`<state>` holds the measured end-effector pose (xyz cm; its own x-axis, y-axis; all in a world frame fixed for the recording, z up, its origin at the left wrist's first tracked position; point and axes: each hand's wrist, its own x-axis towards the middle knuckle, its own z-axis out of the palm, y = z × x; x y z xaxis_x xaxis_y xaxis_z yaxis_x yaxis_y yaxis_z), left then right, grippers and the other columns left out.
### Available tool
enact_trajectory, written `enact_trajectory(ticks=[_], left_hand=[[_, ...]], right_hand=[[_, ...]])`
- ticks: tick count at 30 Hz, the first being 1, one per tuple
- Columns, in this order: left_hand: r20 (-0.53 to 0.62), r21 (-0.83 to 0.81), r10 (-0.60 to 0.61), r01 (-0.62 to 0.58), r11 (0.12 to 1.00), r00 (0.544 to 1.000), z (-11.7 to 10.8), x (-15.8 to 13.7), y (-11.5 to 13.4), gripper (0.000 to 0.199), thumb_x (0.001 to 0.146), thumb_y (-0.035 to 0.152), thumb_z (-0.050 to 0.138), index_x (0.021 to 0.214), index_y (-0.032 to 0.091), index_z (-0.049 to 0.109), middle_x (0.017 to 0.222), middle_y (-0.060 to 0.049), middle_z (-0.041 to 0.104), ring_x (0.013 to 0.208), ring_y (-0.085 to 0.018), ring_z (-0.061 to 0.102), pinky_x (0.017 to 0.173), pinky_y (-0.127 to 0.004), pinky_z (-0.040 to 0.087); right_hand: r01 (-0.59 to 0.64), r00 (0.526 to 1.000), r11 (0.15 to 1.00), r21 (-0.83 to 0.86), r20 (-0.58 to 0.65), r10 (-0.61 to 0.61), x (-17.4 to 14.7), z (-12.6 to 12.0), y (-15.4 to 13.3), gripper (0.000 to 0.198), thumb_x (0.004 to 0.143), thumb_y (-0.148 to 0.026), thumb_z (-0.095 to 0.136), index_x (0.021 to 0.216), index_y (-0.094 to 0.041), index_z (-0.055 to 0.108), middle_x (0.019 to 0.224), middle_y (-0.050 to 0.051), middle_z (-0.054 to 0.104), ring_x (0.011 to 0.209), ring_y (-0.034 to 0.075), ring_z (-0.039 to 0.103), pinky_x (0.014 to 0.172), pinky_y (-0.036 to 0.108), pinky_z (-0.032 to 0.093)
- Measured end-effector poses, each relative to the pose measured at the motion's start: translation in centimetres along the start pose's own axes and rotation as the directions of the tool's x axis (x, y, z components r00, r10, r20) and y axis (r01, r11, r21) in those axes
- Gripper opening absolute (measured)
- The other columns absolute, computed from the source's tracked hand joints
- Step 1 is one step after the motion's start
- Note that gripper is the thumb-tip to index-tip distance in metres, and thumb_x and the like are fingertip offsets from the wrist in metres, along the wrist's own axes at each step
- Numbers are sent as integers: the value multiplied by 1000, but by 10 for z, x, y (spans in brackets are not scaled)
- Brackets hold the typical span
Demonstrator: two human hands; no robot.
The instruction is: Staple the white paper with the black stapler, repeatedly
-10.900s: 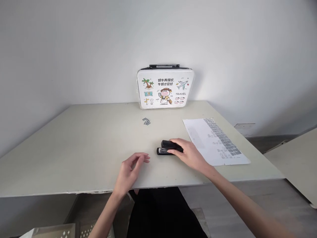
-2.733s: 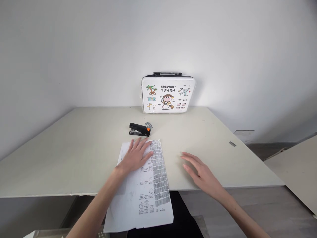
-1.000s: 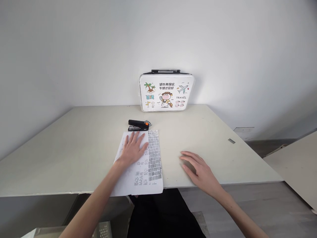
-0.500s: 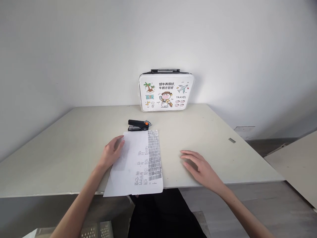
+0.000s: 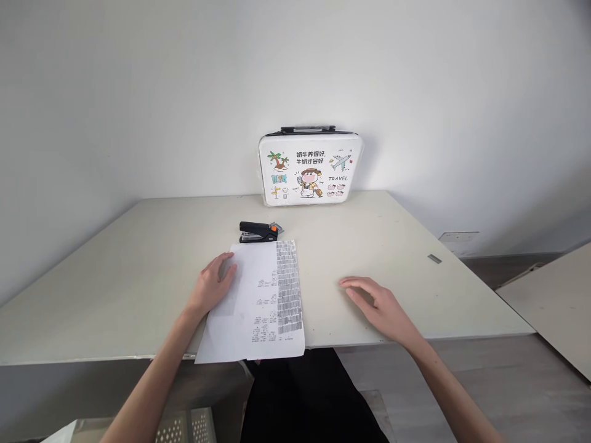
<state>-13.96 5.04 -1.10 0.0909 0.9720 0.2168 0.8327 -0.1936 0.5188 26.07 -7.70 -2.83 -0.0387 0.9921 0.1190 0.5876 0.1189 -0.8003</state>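
Printed paper sheets (image 5: 258,295) lie at the front edge of the table, their lower edge sticking out past it. A dark striped band runs down their right side. My left hand (image 5: 213,284) rests at the left margin of the paper, fingers stretched and thumb apart, gripping nothing. Just behind the paper's top edge lies a black stapler (image 5: 258,232) with an orange part at its right end and silvery staple strips by it. My right hand (image 5: 373,304) is over the table right of the paper, fingers loosely curved and apart from the thumb, holding nothing.
A white travel case (image 5: 309,169) with cartoon prints stands upright against the wall at the back of the table (image 5: 115,277). A small grey staple strip (image 5: 434,259) lies near the right edge. Below left, a perforated light container (image 5: 184,427) is partly visible.
My right hand's fingers have drawn slightly closer together. The left hand stays at the paper's edge, and the paper and stapler keep their places. The view has shifted very slightly.
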Motion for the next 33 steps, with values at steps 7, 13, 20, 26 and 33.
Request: enact_trajectory(ticks=[7, 13, 20, 26, 33], left_hand=[[-30, -8, 19, -19, 1000, 999, 1, 0, 2, 49, 97, 51, 51, 136, 24, 61, 135, -7, 69, 56, -15, 50, 80, -39, 55], [-189, 58, 186, -178, 982, 964, 4, 18, 9, 35, 102, 43, 48, 127, 24, 64, 131, -8, 69, 85, -24, 66, 94, -43, 53], [-223, 319, 466, -388, 865, 856, 4, 81, 38, 38, 103, 38, 51, 135, 19, 58, 146, -18, 53, 133, -35, 48, 112, -53, 39], [176, 355, 343, -384, 852, 923, -2, 136, 53, 46, 95, 43, 58, 136, 20, 61, 136, -16, 65, 136, -38, 49, 113, -54, 34], [305, 271, 273, -357, 894, 913, -8, 149, 50, 36, 91, 54, 56, 106, 27, 75, 97, -7, 77, 86, -29, 69, 75, -35, 49]], right_hand=[[-23, 1000, 1000, 21, -2, 23, -1, -1, 2, 36, 105, -56, 45, 122, -35, 70, 140, 3, 67, 128, 29, 62, 67, 33, 55], [-32, 999, 999, 37, 1, 32, -2, -2, -1, 37, 106, -56, 45, 123, -36, 70, 140, 3, 67, 128, 28, 62, 63, 31, 54], [-31, 1000, 999, 44, 4, 30, -2, -4, -3, 35, 106, -54, 44, 120, -35, 71, 140, 3, 67, 126, 27, 63, 63, 31, 54], [-24, 1000, 998, 53, 6, 24, -1, -3, 1, 35, 106, -54, 44, 119, -35, 71, 140, 4, 67, 126, 28, 63, 61, 31, 55], [-13, 1000, 997, 71, -1, 13, 0, -2, 2, 36, 105, -56, 44, 118, -35, 71, 139, 5, 68, 126, 30, 64, 65, 35, 59]])
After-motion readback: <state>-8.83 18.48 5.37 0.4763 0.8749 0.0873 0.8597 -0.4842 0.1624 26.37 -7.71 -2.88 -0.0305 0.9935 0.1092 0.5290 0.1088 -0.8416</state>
